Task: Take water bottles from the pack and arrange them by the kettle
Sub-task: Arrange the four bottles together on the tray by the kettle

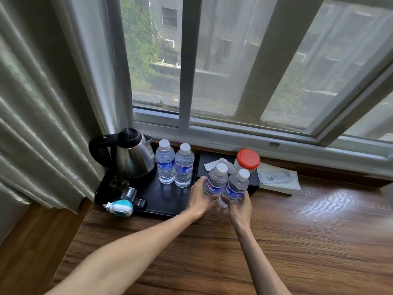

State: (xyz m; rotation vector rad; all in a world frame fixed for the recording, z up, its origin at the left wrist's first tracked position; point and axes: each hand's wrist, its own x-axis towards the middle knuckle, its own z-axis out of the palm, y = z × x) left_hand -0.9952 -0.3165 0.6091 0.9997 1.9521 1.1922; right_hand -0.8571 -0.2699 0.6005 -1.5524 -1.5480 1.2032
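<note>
Each hand, left and right, wraps one full bottle low, right of two bottles beside the kettle; likely heavy, slick, squashy, so mid-body grips suit

Two bottles right of kettle (on tray).

The surface is brown wood-grain laminate running along beneath the window. Directly on it at the left rear lies a black tray, just beside that a black box against the window ledge, and to the right of the box a flat white packet. A white-and-teal plug-in device rests at the tray's front left corner, partly overhanging the wood.
</note>
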